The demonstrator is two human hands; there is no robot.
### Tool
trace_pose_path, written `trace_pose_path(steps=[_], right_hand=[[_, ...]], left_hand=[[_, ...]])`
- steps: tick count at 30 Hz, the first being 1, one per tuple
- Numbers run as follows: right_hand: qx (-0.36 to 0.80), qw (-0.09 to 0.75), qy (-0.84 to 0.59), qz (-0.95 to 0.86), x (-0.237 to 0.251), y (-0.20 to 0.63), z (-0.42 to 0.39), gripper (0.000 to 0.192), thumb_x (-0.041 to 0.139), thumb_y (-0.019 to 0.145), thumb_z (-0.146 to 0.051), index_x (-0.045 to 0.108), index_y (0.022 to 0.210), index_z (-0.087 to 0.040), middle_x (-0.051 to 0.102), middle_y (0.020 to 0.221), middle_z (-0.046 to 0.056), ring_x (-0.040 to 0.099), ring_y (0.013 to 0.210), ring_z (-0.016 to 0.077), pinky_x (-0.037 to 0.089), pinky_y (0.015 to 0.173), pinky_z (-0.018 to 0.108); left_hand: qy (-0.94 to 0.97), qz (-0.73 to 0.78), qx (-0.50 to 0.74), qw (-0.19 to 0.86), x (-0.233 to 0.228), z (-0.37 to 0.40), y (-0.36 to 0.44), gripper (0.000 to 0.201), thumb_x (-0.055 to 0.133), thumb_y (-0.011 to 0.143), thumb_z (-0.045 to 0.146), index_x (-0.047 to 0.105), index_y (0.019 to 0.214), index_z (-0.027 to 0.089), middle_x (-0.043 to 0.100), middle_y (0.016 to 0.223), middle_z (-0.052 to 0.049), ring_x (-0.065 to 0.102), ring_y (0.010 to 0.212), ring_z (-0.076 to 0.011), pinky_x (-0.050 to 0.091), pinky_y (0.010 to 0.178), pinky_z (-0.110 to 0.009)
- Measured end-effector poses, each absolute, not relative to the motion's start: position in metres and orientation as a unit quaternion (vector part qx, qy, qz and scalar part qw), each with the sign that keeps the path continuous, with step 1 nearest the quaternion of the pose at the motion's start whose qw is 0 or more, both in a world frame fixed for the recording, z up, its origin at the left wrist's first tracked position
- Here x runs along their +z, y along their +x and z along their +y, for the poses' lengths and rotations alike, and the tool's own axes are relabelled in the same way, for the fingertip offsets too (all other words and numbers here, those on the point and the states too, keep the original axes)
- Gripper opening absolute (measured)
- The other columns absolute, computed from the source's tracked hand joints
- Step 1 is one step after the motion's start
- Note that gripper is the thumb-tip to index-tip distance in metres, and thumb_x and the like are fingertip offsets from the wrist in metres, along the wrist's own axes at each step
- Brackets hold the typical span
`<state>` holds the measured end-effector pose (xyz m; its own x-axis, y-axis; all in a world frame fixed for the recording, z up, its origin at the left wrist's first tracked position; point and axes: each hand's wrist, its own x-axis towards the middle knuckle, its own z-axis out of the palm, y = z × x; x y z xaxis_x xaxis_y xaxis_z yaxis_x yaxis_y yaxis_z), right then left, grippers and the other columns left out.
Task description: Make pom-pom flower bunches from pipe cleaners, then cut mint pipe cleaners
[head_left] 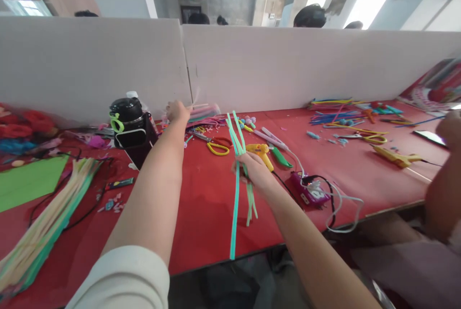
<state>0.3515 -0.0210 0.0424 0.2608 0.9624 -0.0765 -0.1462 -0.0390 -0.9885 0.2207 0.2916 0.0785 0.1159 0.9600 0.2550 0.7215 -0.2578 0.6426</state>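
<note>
My right hand (252, 169) is shut on a bunch of mint-green pipe cleaners (238, 136), which stick up above the fist and hang down past the table's front edge. My left hand (177, 111) reaches far back toward the white partition and touches a clear packet of pink and white pipe cleaners (203, 111); whether it grips the packet is unclear. Yellow-handled scissors (217, 146) lie between the two hands on the red table (201, 213).
A black flask (127, 119) stands left of my left arm. A pile of pastel pipe cleaners (43, 225) lies at the front left. A yellow glue gun (262, 154), a purple power strip (309, 191) with cables, and another person's arm (442, 174) are at the right.
</note>
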Motion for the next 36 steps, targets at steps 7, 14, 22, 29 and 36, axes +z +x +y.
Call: trace_pose_path(steps=[7, 14, 22, 29, 36], right_hand=[[0.489, 0.569, -0.543, -0.377, 0.034, 0.343, -0.015, 0.014, 0.052, 0.077, -0.028, 0.043, 0.068, -0.022, 0.053, 0.051, -0.003, 0.038, 0.036, 0.007, 0.024, 0.036, 0.021], [0.5, 0.57, -0.54, -0.365, 0.031, 0.339, -0.012, 0.013, 0.051, 0.076, -0.026, 0.044, 0.067, -0.021, 0.054, 0.051, -0.003, 0.038, 0.035, 0.0065, 0.024, 0.035, 0.02], [0.505, 0.556, -0.554, -0.359, 0.029, 0.339, -0.01, 0.014, 0.051, 0.079, -0.023, 0.043, 0.069, -0.022, 0.05, 0.05, -0.005, 0.04, 0.036, 0.0066, 0.024, 0.035, 0.019], [0.525, 0.511, -0.55, -0.401, 0.021, 0.332, -0.004, 0.015, 0.053, 0.087, -0.019, 0.048, 0.073, -0.02, 0.054, 0.051, -0.004, 0.035, 0.034, 0.0049, 0.022, 0.036, 0.019], [0.525, 0.503, -0.531, -0.436, 0.014, 0.318, -0.007, 0.016, 0.061, 0.087, -0.022, 0.052, 0.073, -0.019, 0.045, 0.051, -0.008, 0.031, 0.037, 0.0045, 0.021, 0.038, 0.02]], left_hand=[[0.739, 0.578, 0.306, 0.159, 0.059, 0.312, 0.221, 0.056, 0.08, 0.074, 0.019, 0.061, 0.126, 0.009, 0.064, 0.13, -0.019, 0.06, 0.115, -0.0274, 0.045, 0.099, -0.036], [0.793, 0.511, 0.299, 0.146, 0.058, 0.306, 0.217, 0.02, 0.068, 0.081, 0.015, 0.074, 0.1, 0.015, 0.071, 0.114, -0.013, 0.061, 0.111, -0.0256, 0.042, 0.103, -0.036], [0.748, 0.522, 0.384, 0.146, 0.057, 0.256, 0.21, 0.016, 0.057, 0.089, 0.018, 0.07, 0.098, 0.016, 0.063, 0.131, -0.017, 0.052, 0.127, -0.0329, 0.038, 0.108, -0.046], [0.744, 0.447, 0.336, 0.365, 0.035, 0.135, 0.183, 0.025, 0.054, 0.095, 0.037, 0.07, 0.097, 0.017, 0.076, 0.095, -0.01, 0.07, 0.068, -0.0176, 0.054, 0.062, -0.03], [0.606, 0.34, 0.299, 0.654, 0.009, 0.058, 0.16, 0.058, 0.089, 0.066, 0.045, 0.067, 0.112, 0.016, 0.073, 0.1, -0.009, 0.069, 0.078, -0.0161, 0.051, 0.063, -0.025]])
